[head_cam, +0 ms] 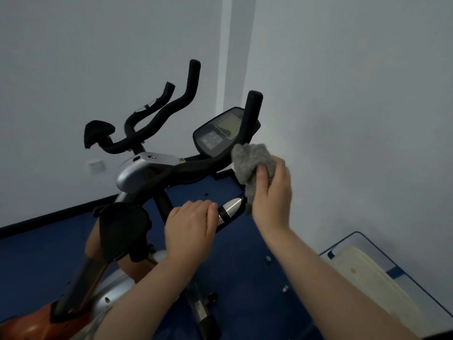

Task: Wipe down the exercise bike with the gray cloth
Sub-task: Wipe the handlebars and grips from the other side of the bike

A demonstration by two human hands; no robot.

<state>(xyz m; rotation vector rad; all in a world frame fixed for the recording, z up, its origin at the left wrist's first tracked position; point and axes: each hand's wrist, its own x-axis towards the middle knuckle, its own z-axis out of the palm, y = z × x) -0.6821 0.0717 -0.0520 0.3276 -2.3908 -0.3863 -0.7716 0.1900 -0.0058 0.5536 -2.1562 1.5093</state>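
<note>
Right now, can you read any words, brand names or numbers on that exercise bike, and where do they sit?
None can be read.
Console: the screen looks blank; the button markings below it are too small and blurred.
Label on the frame bar near the floor: too blurred.
Gray cloth in the right hand: no text.

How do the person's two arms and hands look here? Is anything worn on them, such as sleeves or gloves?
Both forearms are bare as far as the picture shows; no sleeve reaches into view. The left hand and the right hand wear no gloves. No watch, ring or bracelet can be seen on the wrists or fingers, and no markings.
</note>
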